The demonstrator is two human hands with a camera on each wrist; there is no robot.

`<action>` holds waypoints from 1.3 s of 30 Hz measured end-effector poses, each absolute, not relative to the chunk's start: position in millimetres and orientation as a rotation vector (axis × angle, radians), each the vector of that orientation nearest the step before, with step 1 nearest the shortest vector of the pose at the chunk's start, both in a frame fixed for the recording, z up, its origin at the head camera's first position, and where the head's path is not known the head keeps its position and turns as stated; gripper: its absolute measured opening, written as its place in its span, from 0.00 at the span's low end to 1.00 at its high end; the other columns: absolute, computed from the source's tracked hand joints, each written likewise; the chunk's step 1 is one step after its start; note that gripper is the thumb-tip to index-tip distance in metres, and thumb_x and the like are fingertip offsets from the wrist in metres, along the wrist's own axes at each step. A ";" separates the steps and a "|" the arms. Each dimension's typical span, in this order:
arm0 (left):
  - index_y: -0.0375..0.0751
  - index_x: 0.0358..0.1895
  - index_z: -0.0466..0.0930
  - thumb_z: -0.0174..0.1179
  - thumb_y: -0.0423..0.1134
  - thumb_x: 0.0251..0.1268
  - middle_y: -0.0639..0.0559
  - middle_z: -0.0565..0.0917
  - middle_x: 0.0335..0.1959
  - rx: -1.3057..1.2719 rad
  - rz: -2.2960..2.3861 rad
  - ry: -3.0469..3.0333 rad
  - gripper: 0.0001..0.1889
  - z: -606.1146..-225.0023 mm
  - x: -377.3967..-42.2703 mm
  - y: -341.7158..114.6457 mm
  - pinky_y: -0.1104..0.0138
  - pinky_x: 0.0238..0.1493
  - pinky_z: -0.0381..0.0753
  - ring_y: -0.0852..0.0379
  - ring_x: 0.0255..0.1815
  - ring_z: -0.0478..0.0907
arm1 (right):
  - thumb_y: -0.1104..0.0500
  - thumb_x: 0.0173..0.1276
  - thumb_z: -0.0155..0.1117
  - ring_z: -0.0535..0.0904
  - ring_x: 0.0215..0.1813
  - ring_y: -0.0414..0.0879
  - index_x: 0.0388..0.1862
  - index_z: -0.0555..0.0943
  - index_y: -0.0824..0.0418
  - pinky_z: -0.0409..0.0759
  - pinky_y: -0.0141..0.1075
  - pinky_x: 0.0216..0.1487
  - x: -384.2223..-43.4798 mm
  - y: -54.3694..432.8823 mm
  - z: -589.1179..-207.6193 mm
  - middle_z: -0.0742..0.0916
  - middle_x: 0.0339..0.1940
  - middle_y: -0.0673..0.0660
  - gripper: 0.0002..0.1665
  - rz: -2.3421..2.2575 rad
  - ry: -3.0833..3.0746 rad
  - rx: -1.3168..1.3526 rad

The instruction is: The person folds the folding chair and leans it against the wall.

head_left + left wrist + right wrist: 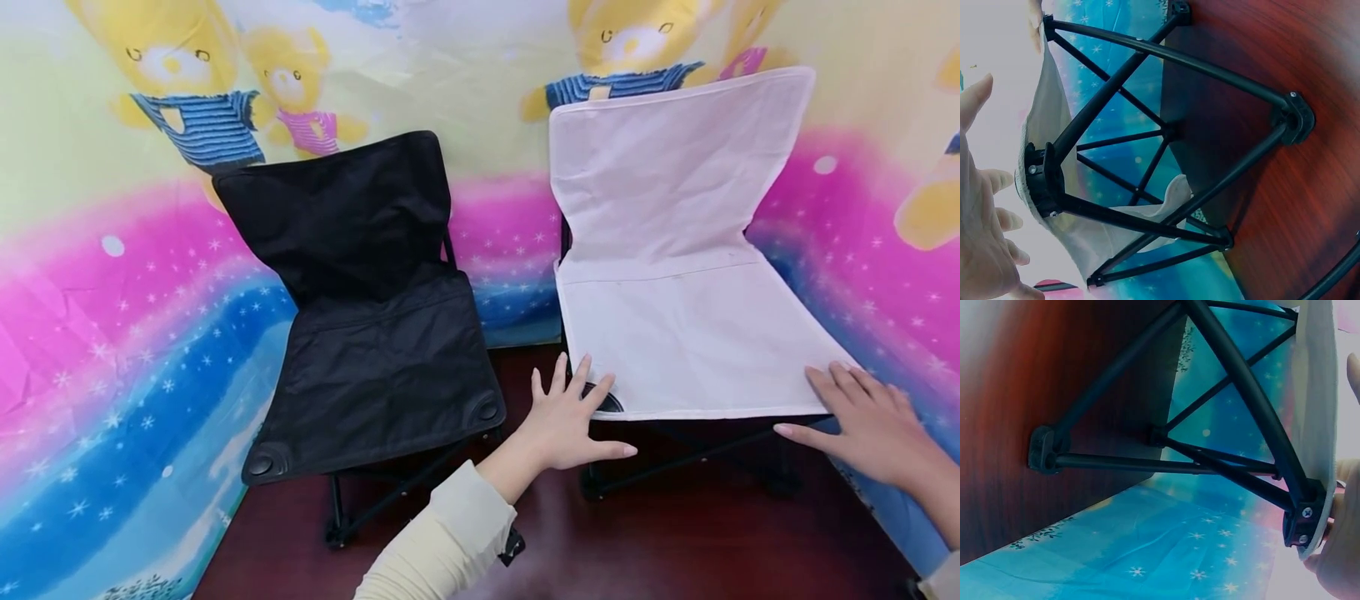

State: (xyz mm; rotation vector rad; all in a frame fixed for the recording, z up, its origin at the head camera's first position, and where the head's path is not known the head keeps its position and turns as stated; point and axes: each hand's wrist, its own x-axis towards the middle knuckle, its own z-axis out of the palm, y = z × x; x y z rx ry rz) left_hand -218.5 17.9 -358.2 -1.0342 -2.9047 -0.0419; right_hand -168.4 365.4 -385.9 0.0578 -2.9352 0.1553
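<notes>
A: White fabric folding chair (663, 250), where?
B: Toward the right edge of the dark red wooden table (712, 533); black fabric folding chair (390, 350) nearer the left.
A: Hands?
B: Left hand (561, 427), right hand (872, 418) at opposite front seat corners, fingers apart, likely balancing the seat over its crossed black tube frame (1104, 100). How hard they press, can't tell.

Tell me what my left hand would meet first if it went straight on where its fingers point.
Probably the white folding chair's seat, at its front corner by the black corner patch. In the head view, your left hand overlaps that corner; whether it touches is unclear.
</notes>
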 end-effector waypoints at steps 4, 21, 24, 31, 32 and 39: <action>0.62 0.67 0.38 0.33 0.77 0.42 0.52 0.37 0.68 -1.048 -0.036 -2.908 0.46 -360.9 -218.5 20.0 0.43 0.58 0.40 0.44 0.66 0.29 | 0.33 0.50 0.55 0.31 0.63 0.67 0.64 0.41 0.74 0.28 0.62 0.54 -169.6 368.4 -389.1 0.47 0.61 0.78 0.62 0.175 -2.905 0.068; 0.62 0.67 0.35 0.32 0.76 0.44 0.52 0.36 0.68 -1.114 -0.034 -2.901 0.45 -368.6 -217.7 27.6 0.47 0.60 0.36 0.46 0.66 0.29 | 0.37 0.54 0.55 0.35 0.61 0.70 0.62 0.42 0.79 0.27 0.56 0.58 -172.8 380.9 -393.9 0.48 0.60 0.80 0.58 0.292 -2.848 0.017; 0.61 0.67 0.36 0.33 0.75 0.45 0.51 0.37 0.68 -1.121 -0.048 -2.891 0.45 -370.0 -218.4 28.5 0.49 0.61 0.36 0.46 0.66 0.30 | 0.37 0.54 0.55 0.34 0.61 0.70 0.61 0.43 0.80 0.27 0.56 0.58 -172.3 379.8 -393.5 0.47 0.59 0.80 0.58 0.315 -2.848 0.009; 0.56 0.67 0.42 0.37 0.70 0.50 0.49 0.40 0.68 -1.157 -0.131 -2.858 0.41 -375.3 -220.6 27.8 0.56 0.63 0.38 0.49 0.67 0.32 | 0.38 0.54 0.56 0.31 0.60 0.72 0.62 0.39 0.77 0.27 0.60 0.55 -171.3 382.9 -397.2 0.44 0.60 0.80 0.59 0.397 -2.847 -0.033; 0.55 0.67 0.42 0.38 0.69 0.51 0.49 0.40 0.68 -1.161 -0.137 -2.852 0.41 -375.9 -220.8 27.5 0.57 0.63 0.38 0.49 0.67 0.32 | 0.38 0.54 0.56 0.32 0.60 0.72 0.62 0.40 0.78 0.27 0.60 0.55 -171.5 383.2 -397.9 0.44 0.60 0.80 0.59 0.404 -2.835 -0.030; 0.53 0.67 0.47 0.44 0.66 0.51 0.49 0.45 0.67 -1.163 -0.091 -2.805 0.40 -378.1 -222.7 26.6 0.60 0.63 0.41 0.50 0.67 0.37 | 0.39 0.52 0.58 0.34 0.60 0.72 0.60 0.42 0.82 0.28 0.59 0.57 -171.2 381.0 -394.8 0.47 0.59 0.81 0.60 0.411 -2.792 -0.005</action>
